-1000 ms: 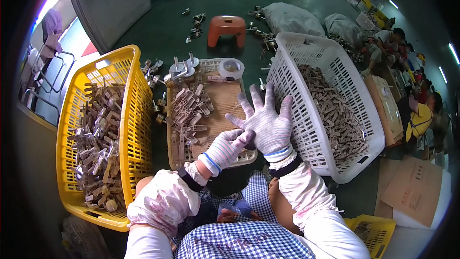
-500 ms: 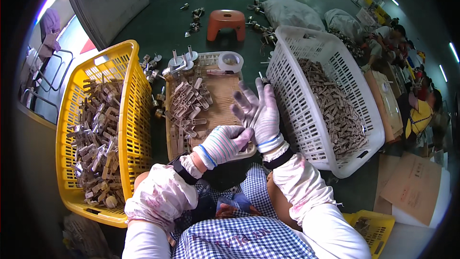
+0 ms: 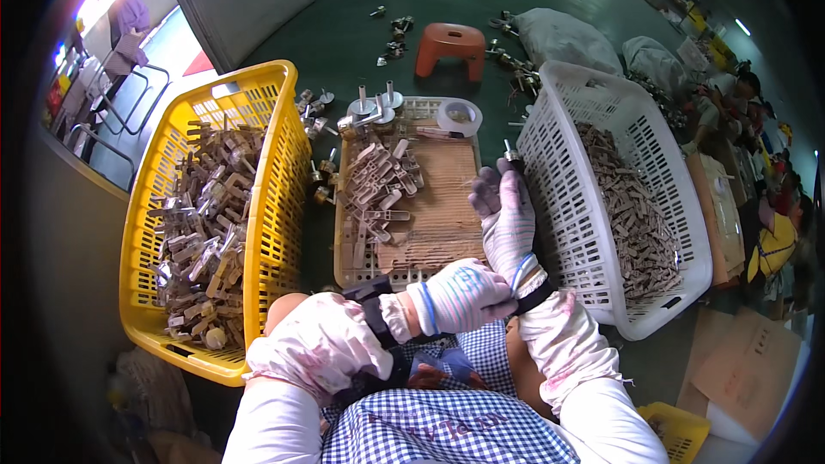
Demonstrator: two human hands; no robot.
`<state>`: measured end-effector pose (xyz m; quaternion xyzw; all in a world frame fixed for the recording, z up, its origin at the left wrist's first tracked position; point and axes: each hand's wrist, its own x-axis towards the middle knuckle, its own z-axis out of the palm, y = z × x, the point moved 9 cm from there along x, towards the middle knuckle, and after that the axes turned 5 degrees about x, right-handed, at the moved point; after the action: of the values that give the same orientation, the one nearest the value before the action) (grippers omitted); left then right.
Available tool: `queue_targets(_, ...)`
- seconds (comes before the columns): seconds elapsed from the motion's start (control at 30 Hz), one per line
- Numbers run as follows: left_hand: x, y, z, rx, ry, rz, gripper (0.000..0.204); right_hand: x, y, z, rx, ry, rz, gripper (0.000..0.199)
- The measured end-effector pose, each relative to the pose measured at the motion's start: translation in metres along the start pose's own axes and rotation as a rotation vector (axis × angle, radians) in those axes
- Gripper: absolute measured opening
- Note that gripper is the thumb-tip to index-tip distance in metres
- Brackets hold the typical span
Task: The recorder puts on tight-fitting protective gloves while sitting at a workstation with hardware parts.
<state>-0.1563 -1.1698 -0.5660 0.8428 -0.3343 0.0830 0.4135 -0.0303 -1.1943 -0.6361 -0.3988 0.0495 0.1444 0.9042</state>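
Both my hands wear white knit gloves with pale sleeve covers on the forearms. My left hand [image 3: 464, 296] is closed around the cuff of the right glove at the wrist. My right hand [image 3: 507, 215] stands upright above it, its fingers curled down, at the right edge of a flat beige perforated tray [image 3: 447, 198]. A heap of small tan parts [image 3: 378, 185] lies on the tray's left half. I cannot tell whether the right fingers hold anything.
A yellow basket [image 3: 284, 163] of larger tan parts stands at my left, a white basket [image 3: 550, 206] of small tan parts at my right. A tape roll [image 3: 458, 116] and metal pieces [image 3: 369, 107] sit at the tray's far end. Beyond are an orange stool [image 3: 451, 43] and other people [image 3: 739, 94].
My right hand had its fingers spread wide; they have closed and curled down. My left hand has slid from the right palm down to the glove's cuff at the wrist.
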Motion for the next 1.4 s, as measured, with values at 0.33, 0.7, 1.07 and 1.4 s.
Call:
queue_targets(0.33,-0.015,-0.021,-0.064,0.322,0.057,-0.089,0.118,-0.074,0.037,0.0,-0.641,-0.948,0.596,0.064)
queue_targets(0.7,-0.047,0.033,0.03,0.396,-0.318,0.16,0.111,-0.16,0.062,0.014,-0.9,-1.097,0.446,0.076)
queue_targets(1.07,-0.028,-0.028,-0.045,0.312,0.476,-0.193,0.058,-0.107,0.034,0.042,-0.329,-0.907,0.383,0.109)
queue_targets(1.4,-0.047,0.031,0.006,-0.852,-0.487,-0.099,0.084,-0.189,0.008,0.038,-0.18,-1.495,0.67,0.107)
